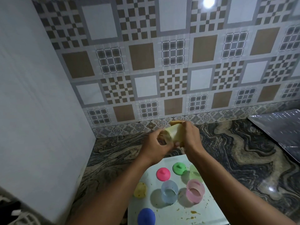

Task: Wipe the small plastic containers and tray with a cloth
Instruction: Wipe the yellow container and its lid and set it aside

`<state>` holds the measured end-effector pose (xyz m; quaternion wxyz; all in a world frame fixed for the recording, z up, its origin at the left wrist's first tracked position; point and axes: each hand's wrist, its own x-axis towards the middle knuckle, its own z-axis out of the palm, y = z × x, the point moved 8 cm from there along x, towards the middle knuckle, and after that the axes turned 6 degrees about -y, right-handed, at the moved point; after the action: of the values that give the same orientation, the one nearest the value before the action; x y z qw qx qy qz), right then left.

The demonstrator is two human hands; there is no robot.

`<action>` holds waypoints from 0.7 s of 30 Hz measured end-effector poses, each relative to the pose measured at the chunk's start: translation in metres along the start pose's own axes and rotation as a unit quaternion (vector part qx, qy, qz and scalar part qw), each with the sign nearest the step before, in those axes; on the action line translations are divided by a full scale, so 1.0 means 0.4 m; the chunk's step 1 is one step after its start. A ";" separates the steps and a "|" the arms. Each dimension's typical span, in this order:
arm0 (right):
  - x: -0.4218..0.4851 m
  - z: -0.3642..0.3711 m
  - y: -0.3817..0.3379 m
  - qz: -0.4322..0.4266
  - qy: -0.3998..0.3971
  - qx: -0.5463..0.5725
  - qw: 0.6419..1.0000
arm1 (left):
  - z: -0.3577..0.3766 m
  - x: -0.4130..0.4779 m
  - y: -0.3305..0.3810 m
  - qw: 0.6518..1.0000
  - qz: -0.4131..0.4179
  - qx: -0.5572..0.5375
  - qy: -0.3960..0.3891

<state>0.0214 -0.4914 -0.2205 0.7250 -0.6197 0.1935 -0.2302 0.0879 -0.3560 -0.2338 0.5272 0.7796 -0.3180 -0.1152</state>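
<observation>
Over the swirled stone surface, near its back edge, the left hand grips the yellow container by its open end. The right hand clasps a cloth against it. The tray (crumb-speckled) lies at the front edge, and a patterned tiled wall stands behind.

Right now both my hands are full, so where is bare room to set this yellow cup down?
Bare counter lies between the tray and the tiled wall, and right of the tray up to the metal sheet. The tray's middle is crowded with lids and cups; its near strip carries crumbs.
</observation>
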 end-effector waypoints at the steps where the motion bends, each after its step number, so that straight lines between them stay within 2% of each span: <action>1: 0.000 0.001 0.000 -0.011 -0.002 -0.009 1.000 | 0.005 -0.005 0.007 1.000 0.015 -0.001 0.001; 3: 0.000 -0.001 0.004 -0.019 0.000 -0.021 1.000 | 0.001 -0.009 0.033 0.993 0.079 0.090 0.012; 5: 0.005 -0.005 0.015 -0.009 0.004 -0.034 0.999 | 0.001 -0.004 0.046 0.960 0.148 0.237 0.025; 7: 0.007 -0.010 0.023 0.008 0.015 -0.041 0.999 | 0.009 -0.005 0.047 0.942 0.163 0.294 0.011; 8: 0.005 -0.015 0.025 0.012 0.025 -0.039 0.999 | 0.010 -0.003 0.040 0.955 0.140 0.261 -0.004; 10: 0.003 -0.019 0.026 0.009 0.036 -0.029 0.999 | 0.009 -0.004 0.022 0.994 0.053 0.091 -0.016; 12: 0.000 -0.014 0.024 0.007 0.025 -0.023 0.999 | 0.006 0.000 0.001 1.000 0.010 -0.014 0.002; 13: -0.001 -0.010 0.026 0.014 0.015 -0.025 0.999 | 0.001 -0.001 0.000 1.000 0.020 -0.018 0.015; 15: -0.004 -0.008 0.038 0.040 0.006 -0.032 0.999 | -0.004 -0.013 0.023 0.992 0.099 0.072 0.019; 17: 0.001 -0.009 0.058 0.070 -0.001 -0.034 0.997 | 0.008 -0.029 0.050 0.958 0.205 0.202 -0.002; 18: 0.004 -0.009 0.068 0.080 -0.005 -0.039 0.996 | 0.009 -0.035 0.051 0.947 0.221 0.234 -0.009; 19: 0.010 -0.007 0.074 0.084 -0.010 -0.049 0.995 | 0.004 -0.034 0.048 0.949 0.213 0.232 -0.015; 21: 0.019 -0.004 0.078 0.077 -0.019 -0.073 0.994 | -0.010 -0.022 0.015 0.982 0.126 0.143 -0.016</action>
<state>0.0295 -0.4930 -0.2515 0.6967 -0.6586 0.2429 -0.1475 0.0812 -0.3489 -0.2282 0.4153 0.7989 -0.4349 -0.0133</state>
